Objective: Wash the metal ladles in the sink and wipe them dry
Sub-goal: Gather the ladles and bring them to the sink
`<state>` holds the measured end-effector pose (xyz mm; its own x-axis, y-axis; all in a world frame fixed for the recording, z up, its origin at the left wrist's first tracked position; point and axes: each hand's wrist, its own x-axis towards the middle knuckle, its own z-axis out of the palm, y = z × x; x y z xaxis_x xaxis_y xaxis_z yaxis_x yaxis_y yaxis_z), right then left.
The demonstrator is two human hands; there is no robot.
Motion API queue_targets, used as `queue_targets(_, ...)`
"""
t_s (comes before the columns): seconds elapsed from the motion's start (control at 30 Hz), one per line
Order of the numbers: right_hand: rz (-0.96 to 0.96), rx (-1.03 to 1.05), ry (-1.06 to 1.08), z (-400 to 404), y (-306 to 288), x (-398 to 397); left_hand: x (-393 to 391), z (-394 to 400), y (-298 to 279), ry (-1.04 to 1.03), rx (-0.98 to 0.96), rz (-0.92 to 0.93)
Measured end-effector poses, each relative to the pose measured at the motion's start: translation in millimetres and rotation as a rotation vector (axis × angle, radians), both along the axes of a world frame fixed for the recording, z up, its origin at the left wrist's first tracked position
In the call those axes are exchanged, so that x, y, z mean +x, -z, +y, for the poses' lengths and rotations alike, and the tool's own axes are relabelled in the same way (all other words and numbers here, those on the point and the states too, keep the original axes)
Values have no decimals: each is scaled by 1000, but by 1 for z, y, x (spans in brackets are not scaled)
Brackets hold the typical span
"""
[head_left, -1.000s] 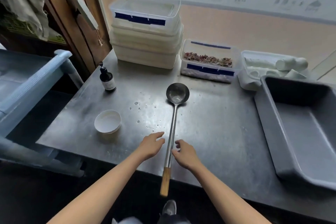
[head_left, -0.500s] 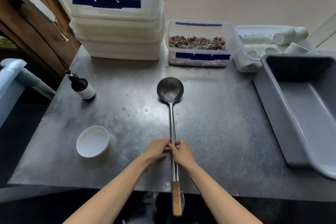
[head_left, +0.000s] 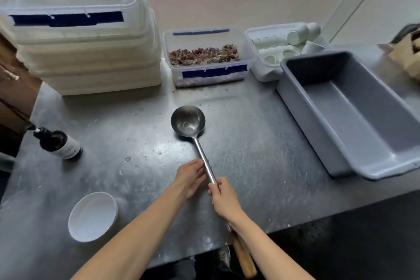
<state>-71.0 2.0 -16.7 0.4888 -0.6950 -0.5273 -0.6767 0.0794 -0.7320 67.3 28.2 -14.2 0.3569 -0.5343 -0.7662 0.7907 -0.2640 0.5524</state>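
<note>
Ladle (head_left: 188, 123) now angled, hands (head_left: 223, 198) staggered

ladle (head_left: 200, 150) shaft hidden under the right hand (head_left: 225, 200); wooden grip partly behind that forearm. stack of tubs (head_left: 91, 52) cut off at left edge. bottle (head_left: 58, 144) label too blurred to read.

Ladle (head_left: 188, 123) on desk (head_left: 261, 166), centre, bowl end to the rear, handle running off the front edge. Bottle (head_left: 60, 146) left, small bowl (head_left: 92, 216) front-left. Rear row, left to right: stacked containers (head_left: 91, 52), box of dried bits (head_left: 205, 58), tray of probably cups (head_left: 281, 48). Tub (head_left: 354, 116) right.
</note>
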Motion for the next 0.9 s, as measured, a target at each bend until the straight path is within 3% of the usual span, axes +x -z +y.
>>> queue_targets(0.4,5,-102,223,19,-36,-80,-55,-26,-20,240,-83,143)
queue_targets(0.9,-10,-105,708,107,-55,-262,-254,-13,-27,757,-73,153)
